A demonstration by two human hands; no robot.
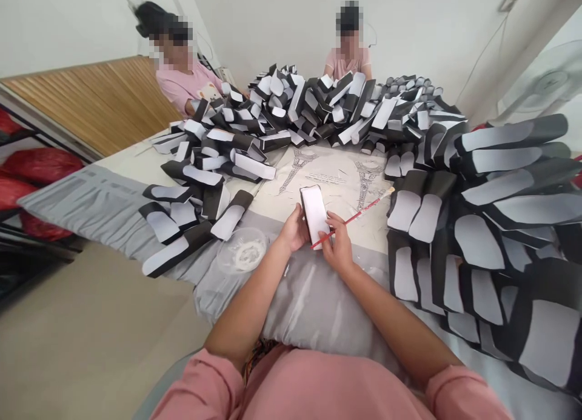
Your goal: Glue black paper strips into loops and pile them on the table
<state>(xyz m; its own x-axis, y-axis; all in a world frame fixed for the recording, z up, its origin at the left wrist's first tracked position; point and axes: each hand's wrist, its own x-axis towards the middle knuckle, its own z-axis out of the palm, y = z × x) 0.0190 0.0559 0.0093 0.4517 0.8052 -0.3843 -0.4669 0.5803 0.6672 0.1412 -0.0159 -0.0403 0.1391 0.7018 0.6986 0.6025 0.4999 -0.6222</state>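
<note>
A black-and-white card piece (pixel 314 213), white face up, stands between my two hands over the table cloth. My left hand (pixel 293 229) grips its left edge with fingers curled round it. My right hand (pixel 337 244) steadies the lower right corner and pinches a thin red-handled brush (pixel 359 216), whose pale tip points up to the right. A clear shallow dish of white paste (pixel 242 253) sits just left of my left hand.
Large heaps of the same black-and-white pieces lie at the right (pixel 495 226), across the back (pixel 336 108) and at the left (pixel 200 190). Two other people in pink sit at the far side. A fan (pixel 545 83) stands at the right, red bags (pixel 40 165) at the left.
</note>
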